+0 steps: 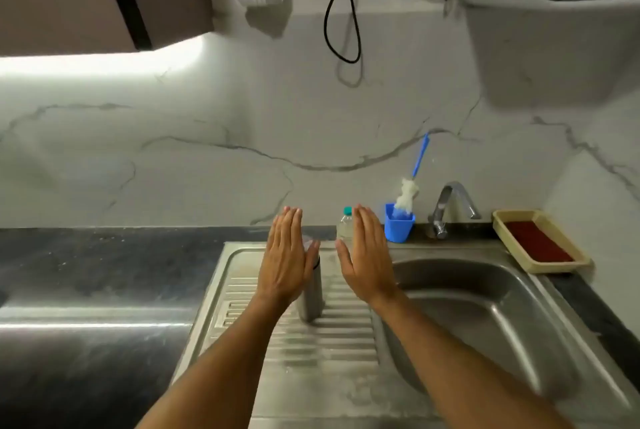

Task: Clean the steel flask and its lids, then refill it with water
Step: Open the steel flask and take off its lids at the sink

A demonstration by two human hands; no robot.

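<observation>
Both the left hand [285, 255] and right hand [367, 255] hover flat and released, grasping nothing, the upright cylindrical steel flask [311, 290] standing on the ribbed steel drainboard [332, 352] between them, at nine o'clock of the sink basin [485, 307], seemingly staged for washing.

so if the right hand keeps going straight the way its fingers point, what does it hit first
Probably the small clear bottle with the teal cap, standing right behind the right hand's fingertips, with the marble backsplash beyond. Depth is unclear, so the hand may pass above it.
</observation>
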